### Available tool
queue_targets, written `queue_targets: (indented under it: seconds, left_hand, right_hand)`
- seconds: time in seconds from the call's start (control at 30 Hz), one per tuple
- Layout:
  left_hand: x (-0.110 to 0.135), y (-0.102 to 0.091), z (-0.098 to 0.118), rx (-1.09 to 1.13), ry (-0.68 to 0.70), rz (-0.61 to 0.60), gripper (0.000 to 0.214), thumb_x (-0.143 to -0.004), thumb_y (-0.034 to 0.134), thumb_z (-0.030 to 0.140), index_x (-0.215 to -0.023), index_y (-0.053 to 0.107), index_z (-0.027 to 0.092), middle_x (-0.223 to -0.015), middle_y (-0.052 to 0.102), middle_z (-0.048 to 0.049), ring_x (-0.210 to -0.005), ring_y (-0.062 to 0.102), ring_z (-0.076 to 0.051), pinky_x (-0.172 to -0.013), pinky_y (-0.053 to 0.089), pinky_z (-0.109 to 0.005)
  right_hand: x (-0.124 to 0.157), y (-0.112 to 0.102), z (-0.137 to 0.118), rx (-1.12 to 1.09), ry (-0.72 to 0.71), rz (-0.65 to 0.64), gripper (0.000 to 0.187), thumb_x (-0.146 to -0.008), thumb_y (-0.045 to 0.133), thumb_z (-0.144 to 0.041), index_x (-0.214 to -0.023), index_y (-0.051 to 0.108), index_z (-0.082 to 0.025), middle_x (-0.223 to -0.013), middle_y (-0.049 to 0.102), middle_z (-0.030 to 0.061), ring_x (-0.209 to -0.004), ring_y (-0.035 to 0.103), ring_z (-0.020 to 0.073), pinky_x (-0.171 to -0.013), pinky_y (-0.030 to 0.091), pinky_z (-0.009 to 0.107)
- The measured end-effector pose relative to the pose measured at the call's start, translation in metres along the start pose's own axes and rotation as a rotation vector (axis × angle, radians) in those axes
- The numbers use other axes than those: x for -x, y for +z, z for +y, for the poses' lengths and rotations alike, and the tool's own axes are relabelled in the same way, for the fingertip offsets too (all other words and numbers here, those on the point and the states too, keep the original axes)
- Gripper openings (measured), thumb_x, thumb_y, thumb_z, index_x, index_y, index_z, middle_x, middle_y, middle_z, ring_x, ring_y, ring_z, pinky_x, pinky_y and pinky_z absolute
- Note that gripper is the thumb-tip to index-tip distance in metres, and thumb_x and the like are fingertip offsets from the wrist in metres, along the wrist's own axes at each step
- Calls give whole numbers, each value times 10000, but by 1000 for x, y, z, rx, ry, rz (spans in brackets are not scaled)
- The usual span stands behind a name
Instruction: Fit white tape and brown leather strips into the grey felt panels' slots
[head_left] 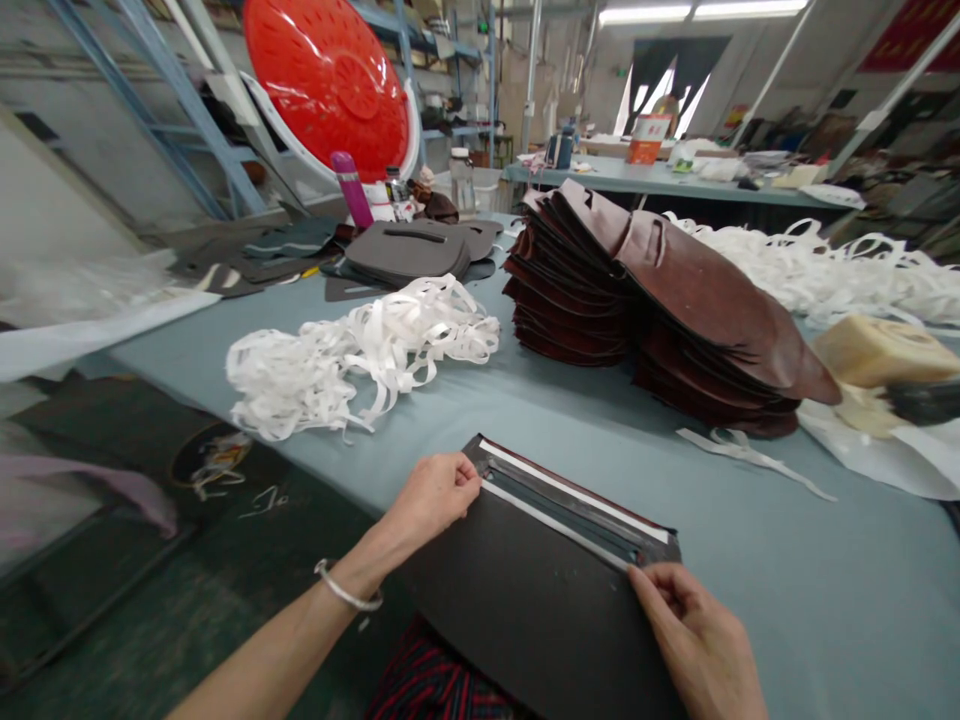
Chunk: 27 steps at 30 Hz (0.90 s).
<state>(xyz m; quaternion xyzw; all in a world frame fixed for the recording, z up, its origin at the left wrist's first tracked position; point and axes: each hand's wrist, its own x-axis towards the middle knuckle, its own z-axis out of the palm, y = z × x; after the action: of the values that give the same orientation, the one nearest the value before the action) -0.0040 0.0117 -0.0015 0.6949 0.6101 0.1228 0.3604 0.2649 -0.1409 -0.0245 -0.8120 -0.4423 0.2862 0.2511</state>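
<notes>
A black leather panel with a long slot near its far edge lies at the table's front edge, partly over my lap. One white tape strip runs along the far side of the slot. Along the near side lies a second white strip. My left hand pinches the left end of this near strip against the panel. At its right end, my right hand presses the strip between thumb and curled fingers.
Beyond the panel stands a stack of brown leather pieces. A tangled heap of white strips lies left of it. One loose strip and a yellowish block are at right. Grey panels and a purple bottle stand farther back.
</notes>
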Motion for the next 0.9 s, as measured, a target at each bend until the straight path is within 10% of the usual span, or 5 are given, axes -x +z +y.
queue_targets:
  seconds: [0.37, 0.6, 0.9]
  left_hand:
    - [-2, 9, -1, -148, 27, 107, 98, -766, 509, 231, -711, 583, 199, -595, 605, 28, -544, 575, -124, -530, 368, -231]
    - [22, 33, -5, -302, 433, 395, 152, -892, 399, 142, -895, 546, 179, -894, 602, -53, -880, 555, -197, -794, 446, -329]
    - [47, 41, -23, -631, 671, 272, 518, -888, 512, 397, -1382, 408, 285, -1296, 456, -135, -1164, 454, -302, -968, 422, -474]
  right_hand:
    - [1, -3, -3, 68, 30, 17, 445, -775, 411, -650, -799, 634, -265, -650, 637, -21, -632, 596, 176, -573, 388, 251]
    - [3, -4, -10, 73, -4, 66, 324, -812, 428, -509, -721, 602, -251, -605, 597, -21, -586, 540, 155, -566, 342, 250]
    - [5, -6, -16, 27, 26, 139, 227, -814, 479, -368, -645, 549, -233, -537, 520, -52, -530, 481, 116, -529, 287, 226]
